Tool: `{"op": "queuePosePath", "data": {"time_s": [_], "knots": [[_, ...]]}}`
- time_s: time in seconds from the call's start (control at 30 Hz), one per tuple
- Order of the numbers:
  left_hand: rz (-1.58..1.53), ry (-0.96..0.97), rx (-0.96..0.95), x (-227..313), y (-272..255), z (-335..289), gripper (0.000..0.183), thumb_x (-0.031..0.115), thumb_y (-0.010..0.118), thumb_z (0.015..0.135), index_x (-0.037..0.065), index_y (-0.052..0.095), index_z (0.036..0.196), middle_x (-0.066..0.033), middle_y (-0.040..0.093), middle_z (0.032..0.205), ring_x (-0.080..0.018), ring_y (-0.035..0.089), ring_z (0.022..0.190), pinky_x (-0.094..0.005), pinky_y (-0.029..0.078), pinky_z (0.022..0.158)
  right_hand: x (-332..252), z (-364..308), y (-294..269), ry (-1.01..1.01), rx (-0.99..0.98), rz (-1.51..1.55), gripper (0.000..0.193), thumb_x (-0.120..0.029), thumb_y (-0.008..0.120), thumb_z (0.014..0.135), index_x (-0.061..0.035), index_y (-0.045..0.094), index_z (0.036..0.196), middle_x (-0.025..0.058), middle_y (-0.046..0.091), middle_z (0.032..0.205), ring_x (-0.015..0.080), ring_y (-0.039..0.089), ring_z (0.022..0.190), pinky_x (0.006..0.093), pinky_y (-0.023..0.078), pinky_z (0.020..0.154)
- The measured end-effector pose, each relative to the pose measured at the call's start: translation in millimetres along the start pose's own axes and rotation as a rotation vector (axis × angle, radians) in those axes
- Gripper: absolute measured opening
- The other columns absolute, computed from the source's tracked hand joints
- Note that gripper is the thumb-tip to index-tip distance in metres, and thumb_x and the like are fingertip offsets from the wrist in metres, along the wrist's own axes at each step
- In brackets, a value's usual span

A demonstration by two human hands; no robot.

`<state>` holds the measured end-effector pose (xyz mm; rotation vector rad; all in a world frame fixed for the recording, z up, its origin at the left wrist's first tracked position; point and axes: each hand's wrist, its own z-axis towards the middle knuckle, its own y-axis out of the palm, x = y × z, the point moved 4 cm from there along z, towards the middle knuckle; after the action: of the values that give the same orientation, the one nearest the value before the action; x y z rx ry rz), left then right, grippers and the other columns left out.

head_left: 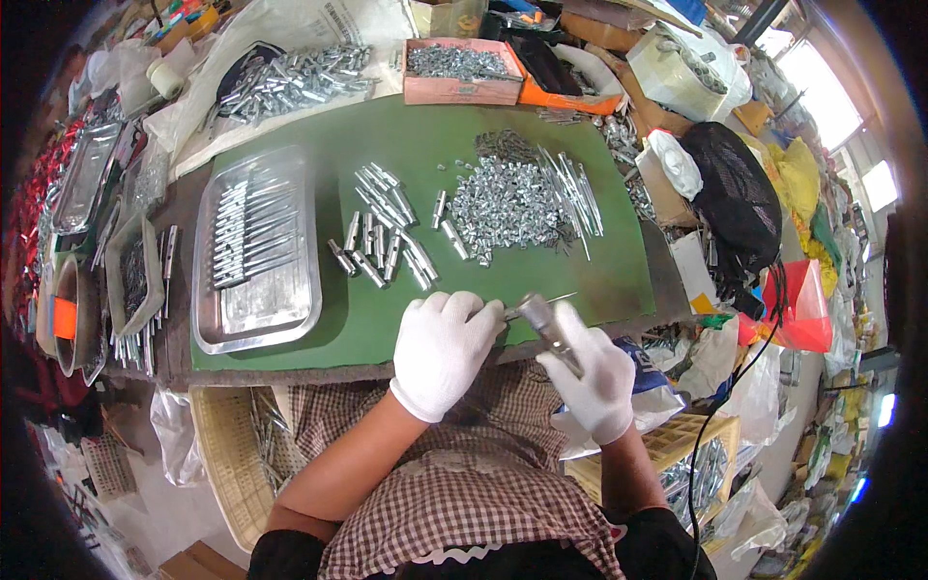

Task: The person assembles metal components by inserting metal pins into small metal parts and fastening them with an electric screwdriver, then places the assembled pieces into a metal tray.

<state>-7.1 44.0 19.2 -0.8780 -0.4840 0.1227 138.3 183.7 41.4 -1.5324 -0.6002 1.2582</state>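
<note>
Both my hands wear white gloves at the near edge of the green mat (367, 126). My left hand (445, 343) is closed around a thin metal rod (561, 298), whose tip sticks out to the right. In my closed right hand (597, 377) is a metal hammer (551, 333), slightly blurred, its head over the rod; whether they touch I cannot tell. Beyond my left hand lie several silver metal tubes (382, 227). A pile of small silver metal pieces (507, 203) sits farther back, beside a bundle of long thin rods (577, 193).
A metal tray (208, 290) at the left holds a row of rods with thicker ends. Dark pins (505, 145) lie behind the pile. At the back stand a pink box (464, 92) of small parts and a white sack (377, 29) under more tubes. A black cable (710, 425) hangs at the right.
</note>
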Motion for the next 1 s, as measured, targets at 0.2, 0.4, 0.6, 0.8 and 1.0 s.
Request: {"op": "queuePosePath", "data": {"time_s": [0.2,0.4,0.6,0.8,1.0], "knots": [[0.005,-0.001,0.010,0.1,1.8,-0.3,0.025,0.019,0.081,0.082,0.017,0.076,0.106,0.0013,0.062,0.088,-0.0222,0.062,0.079,-0.0400,0.045,0.070,26.3,6.6,-7.3,-0.005,0.160,0.017,0.072,-0.024,0.084,0.086,-0.0094,0.057,0.152,0.0211,0.075,0.114,0.0387,0.074,0.099,0.0429,0.059,0.084],[-0.002,0.012,0.040,2.3,-0.8,0.2,0.023,0.020,0.081,0.082,0.017,0.076,0.105,0.0012,0.062,0.088,-0.0224,0.062,0.079,-0.0399,0.046,0.070,128.9,37.4,-55.3,0.449,0.448,-0.222,0.051,-0.029,0.072,0.098,-0.0051,0.061,0.142,0.0209,0.071,0.125,0.0405,0.069,0.110,0.0482,0.053,0.097],[-0.006,0.002,0.022,2.8,-1.4,1.1,0.028,0.018,0.080,0.082,0.017,0.075,0.110,-0.0005,0.063,0.089,-0.0242,0.062,0.079,-0.0410,0.047,0.071,115.1,99.1,-48.5,0.002,0.506,-0.203,0.027,-0.024,0.072,0.094,-0.0029,0.075,0.111,0.0205,0.072,0.108,0.0401,0.069,0.100,0.0491,0.053,0.091],[-0.018,-0.028,-0.033,4.5,-1.8,2.2,0.032,0.017,0.080,0.080,0.016,0.075,0.112,-0.0018,0.064,0.095,-0.0253,0.063,0.087,-0.0422,0.048,0.075,121.2,154.3,-26.9,0.178,0.290,-0.263,0.025,-0.029,0.071,0.090,-0.0056,0.076,0.099,0.0196,0.074,0.100,0.0402,0.071,0.095,0.0505,0.056,0.088],[0.018,0.024,0.006,15.5,-1.8,11.5,0.026,0.021,0.080,0.080,0.016,0.075,0.105,-0.0018,0.064,0.101,-0.0261,0.063,0.096,-0.0441,0.048,0.080,120.7,157.2,-21.9,0.213,0.267,-0.215,0.024,-0.029,0.068,0.091,-0.0053,0.074,0.095,0.0211,0.074,0.096,0.0403,0.071,0.095,0.0521,0.055,0.087]]}}
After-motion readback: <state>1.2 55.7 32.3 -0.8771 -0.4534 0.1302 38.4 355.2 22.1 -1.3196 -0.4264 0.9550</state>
